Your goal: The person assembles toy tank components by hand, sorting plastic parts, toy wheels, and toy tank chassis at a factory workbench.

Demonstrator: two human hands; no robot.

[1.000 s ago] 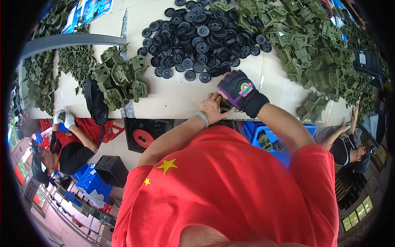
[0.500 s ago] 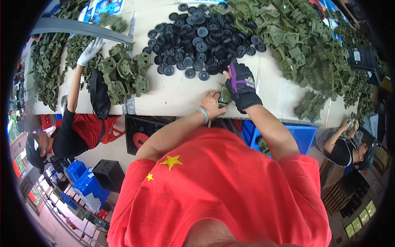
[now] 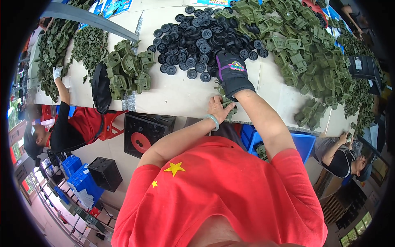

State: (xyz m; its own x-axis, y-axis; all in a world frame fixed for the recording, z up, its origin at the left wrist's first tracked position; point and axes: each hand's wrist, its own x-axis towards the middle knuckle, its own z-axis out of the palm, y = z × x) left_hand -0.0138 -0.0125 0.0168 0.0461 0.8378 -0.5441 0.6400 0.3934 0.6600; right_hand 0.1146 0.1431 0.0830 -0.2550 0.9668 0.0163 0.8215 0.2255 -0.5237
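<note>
My left hand (image 3: pixel 219 108), bare with a pale bangle at the wrist, grips a green plastic part (image 3: pixel 228 103) at the table's near edge. Part of it is hidden by my fingers and the other hand. My right hand (image 3: pixel 233 74), in a black and purple fingerless glove, reaches over it to the near side of a heap of black plastic wheels (image 3: pixel 190 51). The back of the glove faces up, so the fingers are hidden and I cannot see whether they hold a wheel.
Large green plastic parts (image 3: pixel 304 57) lie heaped at the right, and a smaller pile (image 3: pixel 127 68) lies left of the wheels. A blue bin (image 3: pixel 302 144) stands below the table's edge. One co-worker (image 3: pixel 61 127) sits at the left, another (image 3: pixel 345 158) at the right.
My right hand has moved forward and slightly left to the wheels. My left hand has shifted a little right with the green part. The left co-worker's gloved hand has moved to a farther-left pile.
</note>
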